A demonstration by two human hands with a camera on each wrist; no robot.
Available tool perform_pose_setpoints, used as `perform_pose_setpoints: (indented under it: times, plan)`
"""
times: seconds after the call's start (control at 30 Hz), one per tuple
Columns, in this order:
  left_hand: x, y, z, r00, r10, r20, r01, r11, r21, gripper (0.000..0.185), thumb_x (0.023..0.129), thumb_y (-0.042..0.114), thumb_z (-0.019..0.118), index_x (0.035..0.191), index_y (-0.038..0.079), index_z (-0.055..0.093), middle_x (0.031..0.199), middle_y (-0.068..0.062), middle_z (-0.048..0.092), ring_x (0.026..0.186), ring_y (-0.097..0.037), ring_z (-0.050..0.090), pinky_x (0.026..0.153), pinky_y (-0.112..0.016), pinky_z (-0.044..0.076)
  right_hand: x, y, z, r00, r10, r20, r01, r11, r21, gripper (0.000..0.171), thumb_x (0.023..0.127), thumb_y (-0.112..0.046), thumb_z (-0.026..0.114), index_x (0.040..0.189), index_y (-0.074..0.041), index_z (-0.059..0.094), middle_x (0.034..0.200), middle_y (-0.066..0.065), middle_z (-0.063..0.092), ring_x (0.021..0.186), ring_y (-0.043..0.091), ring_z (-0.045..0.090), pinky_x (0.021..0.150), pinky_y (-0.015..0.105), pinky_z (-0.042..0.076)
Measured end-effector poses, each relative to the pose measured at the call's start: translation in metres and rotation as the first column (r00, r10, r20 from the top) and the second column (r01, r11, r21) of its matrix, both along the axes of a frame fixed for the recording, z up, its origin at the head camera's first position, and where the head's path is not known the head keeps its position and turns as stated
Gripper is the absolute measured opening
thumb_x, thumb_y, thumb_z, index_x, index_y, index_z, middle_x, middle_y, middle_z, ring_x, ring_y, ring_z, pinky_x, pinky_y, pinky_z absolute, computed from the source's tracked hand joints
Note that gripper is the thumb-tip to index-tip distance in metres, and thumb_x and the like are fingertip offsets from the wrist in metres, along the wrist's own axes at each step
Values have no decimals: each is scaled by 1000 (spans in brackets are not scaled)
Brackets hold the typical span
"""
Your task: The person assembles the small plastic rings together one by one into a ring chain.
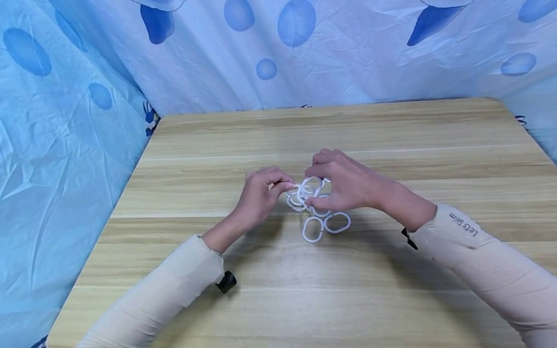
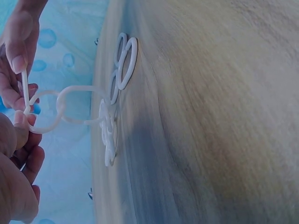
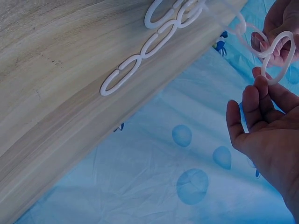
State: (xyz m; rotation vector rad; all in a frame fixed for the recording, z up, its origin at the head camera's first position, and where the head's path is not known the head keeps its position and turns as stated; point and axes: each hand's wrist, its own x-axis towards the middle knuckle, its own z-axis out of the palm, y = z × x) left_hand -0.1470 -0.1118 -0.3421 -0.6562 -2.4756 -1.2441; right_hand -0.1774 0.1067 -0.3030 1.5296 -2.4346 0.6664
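**Ana:** Sleeves come first, 2 cream ones (image 1: 156,299) entering over the near edge of the tabletop (image 1: 394,309). Ahead of them, what are the hands doing?

**Ben:** Both meet near the middle of the tabletop. The left hand (image 1: 258,196) has its fingers curled, pinching a white plastic ring at the end of a chain of rings (image 1: 316,211). The right hand (image 1: 342,183) pinches the neighbouring ring from above.

**Ana:** Does the whole chain lie flat?

**Ben:** From the head view you cannot tell. The left wrist view shows it: 2 linked rings (image 2: 60,109) are lifted off the wood between the fingertips, while the others lie on the surface. The right wrist view adds a straight run of links (image 3: 140,53) lying flat, and the right hand's fingers (image 3: 261,86) touching the raised ring.

**Ana:** And the surroundings?

**Ben:** Pale wood grain runs lengthwise across the tabletop. A light blue cloth (image 1: 45,154) printed with darker blue blobs hangs behind the far edge and along the left edge.
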Motion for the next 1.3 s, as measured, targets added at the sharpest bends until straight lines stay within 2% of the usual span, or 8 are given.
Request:
perform_pose_setpoints:
  times: [0.43,0.6,0.77,0.9,1.0,1.1,1.2,1.3]
  plan:
    - [-2,3,2,997,-34,-69,31,999,-41,2,81,11,73,83,11,75,79,4,69,76,-11,55,83,-37,28,-1,3,-3,1000,-9,1,9,1000,2,27,74,-30,76,86,-7,69,74,1,52,71,16,45,66,35,39]
    - [-1,3,3,999,-42,-33,42,999,-27,4,80,13,76,84,12,75,79,5,69,74,-9,54,85,-37,27,-3,4,-5,997,-39,-68,36,999,-37,37,73,-33,77,92,-2,70,79,4,56,73,19,47,67,37,39]
    - [-2,2,3,1000,-10,5,10,1000,14,8,83,15,75,89,10,73,79,3,69,76,-10,58,89,-38,32,-5,4,-7,990,-58,-129,48,996,-74,41,73,-35,77,95,-1,69,83,6,57,79,22,48,71,38,38]
    - [-2,1,4,994,18,109,-24,998,56,12,91,14,67,93,4,73,80,-3,69,78,-14,59,82,-36,43,-5,3,-9,983,-57,-175,34,991,-127,43,75,-35,75,98,0,68,86,7,56,82,24,47,71,39,36]
    - [-2,1,6,961,1,277,-30,994,102,18,95,16,61,97,2,72,86,-6,69,84,-15,60,78,-32,48,-6,2,-10,978,-55,-202,21,985,-169,42,75,-33,75,99,1,67,86,8,56,82,25,47,71,39,35]
    - [-3,1,7,893,-63,445,-20,983,181,22,97,17,58,102,0,71,95,-10,70,94,-19,62,86,-30,49,-7,1,-10,975,-55,-216,12,981,-196,41,74,-31,76,99,0,67,86,8,56,82,25,47,71,39,35]
    - [-3,0,9,831,-141,539,-10,963,268,25,98,16,57,107,-3,68,101,-11,69,102,-22,62,94,-32,47,-6,0,-10,972,-58,-226,10,978,-209,41,74,-31,76,99,1,67,86,7,57,82,25,48,71,39,35]
    - [-3,-1,11,786,-194,587,-19,941,337,28,97,15,58,113,-7,64,97,-5,68,100,-20,61,97,-33,45,-7,-2,-10,970,-65,-233,12,975,-220,44,75,-32,79,102,0,66,88,8,58,83,26,49,73,40,36]
